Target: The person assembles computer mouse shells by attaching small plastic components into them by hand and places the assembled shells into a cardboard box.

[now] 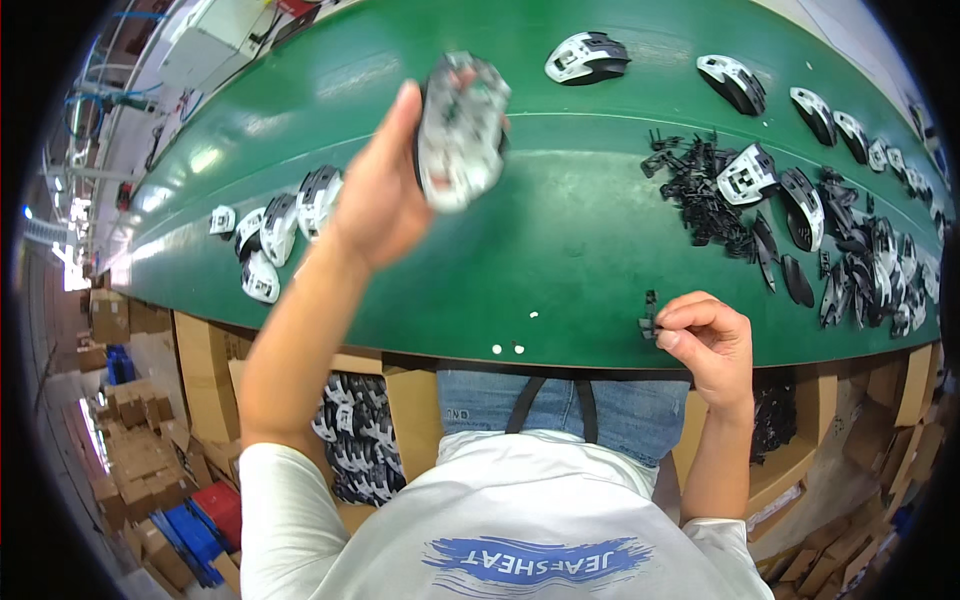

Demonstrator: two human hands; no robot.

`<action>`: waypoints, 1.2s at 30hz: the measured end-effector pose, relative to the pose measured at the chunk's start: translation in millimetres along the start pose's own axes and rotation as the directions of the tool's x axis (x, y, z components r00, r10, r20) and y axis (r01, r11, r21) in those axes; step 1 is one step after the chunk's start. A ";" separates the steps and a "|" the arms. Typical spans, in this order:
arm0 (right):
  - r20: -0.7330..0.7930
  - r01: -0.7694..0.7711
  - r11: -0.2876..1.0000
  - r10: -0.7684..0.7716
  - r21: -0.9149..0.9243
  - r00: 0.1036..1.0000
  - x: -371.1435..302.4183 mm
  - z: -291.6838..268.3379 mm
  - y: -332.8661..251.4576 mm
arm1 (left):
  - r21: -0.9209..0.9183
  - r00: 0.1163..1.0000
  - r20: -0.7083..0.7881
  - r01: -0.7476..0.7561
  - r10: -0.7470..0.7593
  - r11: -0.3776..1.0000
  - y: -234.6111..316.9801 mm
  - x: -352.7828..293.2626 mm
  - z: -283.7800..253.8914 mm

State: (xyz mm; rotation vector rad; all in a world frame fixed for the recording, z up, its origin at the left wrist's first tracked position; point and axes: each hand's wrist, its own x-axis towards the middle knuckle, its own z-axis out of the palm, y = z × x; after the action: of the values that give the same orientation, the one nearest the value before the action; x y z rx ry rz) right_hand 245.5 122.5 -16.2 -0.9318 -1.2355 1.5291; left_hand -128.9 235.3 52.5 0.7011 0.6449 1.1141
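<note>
My left hand (385, 195) is raised over the table and closed around a computer mouse shell (462, 135). The shell's whitish inner side shows, blurred by motion. Low at the right, near the table's front edge, my right hand (708, 338) pinches a small black plastic part (650, 318) between thumb and fingertips. Beyond that hand lies a heap of small black plastic parts (705, 195). A white and black mouse shell (748, 175) rests against the heap, with another shell (802, 208) beside it.
Several mouse shells (280, 228) cluster at the left of the green table (560, 230). A shell (588, 58) lies at the far side, others along the right. Small white pieces (508, 349) lie near the front edge. Below, a cardboard box (362, 430) holds mouse shells; another box (800, 450) stands right.
</note>
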 end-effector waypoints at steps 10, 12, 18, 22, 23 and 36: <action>0.044 0.266 0.926 -0.265 -0.268 0.963 43.3 123.0 -49.1 | -0.263 0.986 -0.169 -0.043 -0.002 0.964 -112.6 -131.4 76.5; 0.049 0.286 0.883 -0.289 -0.372 0.956 41.1 125.9 -43.8 | -0.344 0.989 -0.145 -0.052 0.002 0.938 -118.7 -135.7 79.6; 0.046 0.387 0.719 -0.445 -0.577 0.894 29.6 130.2 -29.6 | -0.297 0.992 -0.123 0.005 -0.043 0.955 -130.8 -135.2 83.2; -0.031 0.377 0.722 -0.482 -0.580 0.876 25.4 129.6 -23.6 | -0.121 0.992 -0.116 -0.072 0.058 0.990 -141.1 -134.2 90.2; -0.100 0.353 0.773 -0.469 -0.527 0.878 25.9 129.2 -21.7 | -0.123 0.993 -0.110 -0.066 0.052 0.990 -142.6 -132.5 91.9; -0.008 0.475 0.600 -0.625 -0.644 0.780 26.3 130.0 -4.4 | -0.025 0.987 -0.136 -0.090 0.086 0.996 -147.3 -131.4 93.5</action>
State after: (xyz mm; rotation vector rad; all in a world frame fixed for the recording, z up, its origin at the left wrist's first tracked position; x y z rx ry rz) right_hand 116.9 112.5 14.8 -0.9567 -1.6861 0.4789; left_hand -14.6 53.8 11.2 0.6364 0.7154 1.2589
